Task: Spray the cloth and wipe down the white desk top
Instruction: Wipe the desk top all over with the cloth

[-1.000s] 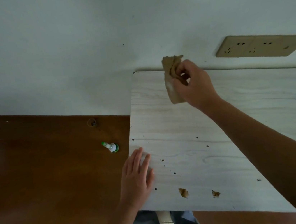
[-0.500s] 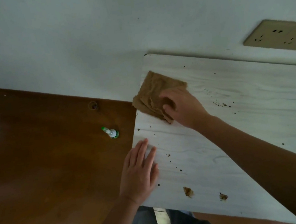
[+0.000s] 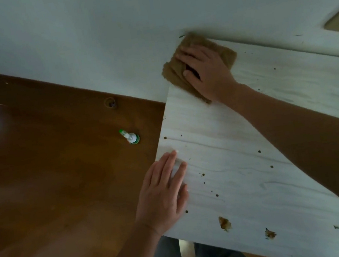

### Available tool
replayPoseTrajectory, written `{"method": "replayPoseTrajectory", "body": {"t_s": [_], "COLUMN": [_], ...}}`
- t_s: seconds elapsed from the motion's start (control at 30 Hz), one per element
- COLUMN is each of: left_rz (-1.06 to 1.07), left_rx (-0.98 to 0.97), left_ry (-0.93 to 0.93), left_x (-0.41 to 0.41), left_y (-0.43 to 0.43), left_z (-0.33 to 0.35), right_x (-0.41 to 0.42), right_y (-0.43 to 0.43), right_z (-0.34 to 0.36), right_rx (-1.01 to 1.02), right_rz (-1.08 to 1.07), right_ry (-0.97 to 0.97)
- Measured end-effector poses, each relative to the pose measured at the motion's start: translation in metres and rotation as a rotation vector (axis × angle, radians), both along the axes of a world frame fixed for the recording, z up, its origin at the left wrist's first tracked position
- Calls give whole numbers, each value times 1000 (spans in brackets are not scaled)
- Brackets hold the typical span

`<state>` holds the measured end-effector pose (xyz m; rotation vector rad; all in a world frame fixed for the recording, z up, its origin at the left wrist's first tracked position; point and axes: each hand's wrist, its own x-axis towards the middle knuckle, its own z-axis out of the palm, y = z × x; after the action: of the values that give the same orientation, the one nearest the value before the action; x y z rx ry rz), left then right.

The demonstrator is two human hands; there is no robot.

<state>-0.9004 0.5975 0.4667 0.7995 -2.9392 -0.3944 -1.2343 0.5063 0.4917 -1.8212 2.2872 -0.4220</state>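
Right hand, fingers straight, presses the cloth flat at the tabletop upper corner; left hand rests flat, fingers straight. Spray bottle nozzle points upper left.

The white desk top — dark specks, two brown stains by its near edge — bears a brown cloth at the far left corner and a flat left hand.

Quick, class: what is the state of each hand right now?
Left hand: open, flat on the desk top.
Right hand: open, pressing the cloth onto the desk top.
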Motion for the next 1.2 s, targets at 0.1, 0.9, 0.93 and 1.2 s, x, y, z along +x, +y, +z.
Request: {"method": "replayPoseTrajectory", "body": {"t_s": [0.1,0.9,0.93,1.2], "left_rz": [-2,6,6,-5], "left_rx": [-4,-11,-13,-6], "left_ry": [-6,-34,-38,-58], "left_x": [1,0,1,-2], "left_y": [0,0,0,-1], "left_z": [0,2,3,8], "right_x": [-2,7,14,-57], "right_y": [-15,10,19,91], "right_z": [-1,2,2,4], "right_rx": [-29,35,28,69], "right_rz": [-154,-321,-258,-50], "right_ry": [-11,43,40,96]}}
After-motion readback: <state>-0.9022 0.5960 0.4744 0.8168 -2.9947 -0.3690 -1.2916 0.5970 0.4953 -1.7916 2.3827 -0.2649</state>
